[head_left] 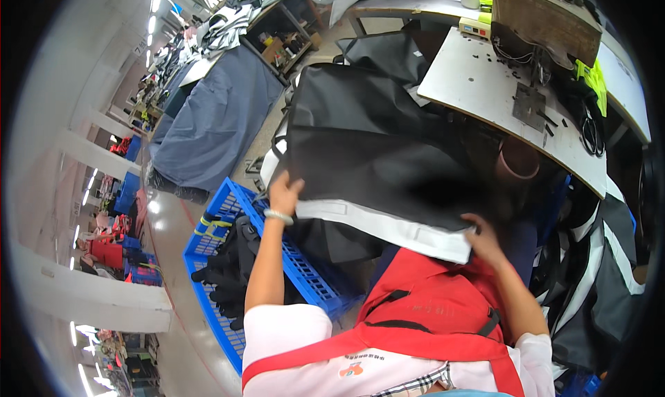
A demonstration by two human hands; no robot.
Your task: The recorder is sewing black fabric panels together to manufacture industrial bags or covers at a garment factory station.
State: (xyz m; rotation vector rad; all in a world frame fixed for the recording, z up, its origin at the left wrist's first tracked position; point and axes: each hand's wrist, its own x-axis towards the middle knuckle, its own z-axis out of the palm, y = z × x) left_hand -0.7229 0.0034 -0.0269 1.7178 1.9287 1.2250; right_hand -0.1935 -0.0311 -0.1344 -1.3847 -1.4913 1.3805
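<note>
- Garment workshop, white worktable at right, blue crate on floor left.
- Left hand pinches black panel edge.
- Right hand closed on its white-banded corner.
- Panel spread flat over lap, likely for checking.

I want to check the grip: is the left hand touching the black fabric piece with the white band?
Touching. The head view shows the left hand gripping the left edge of the black fabric piece, fingers curled over it.

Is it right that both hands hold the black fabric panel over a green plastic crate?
Not quite: the head view shows the crate is blue, not green. The left hand and right hand do hold the black fabric panel above it.
</note>
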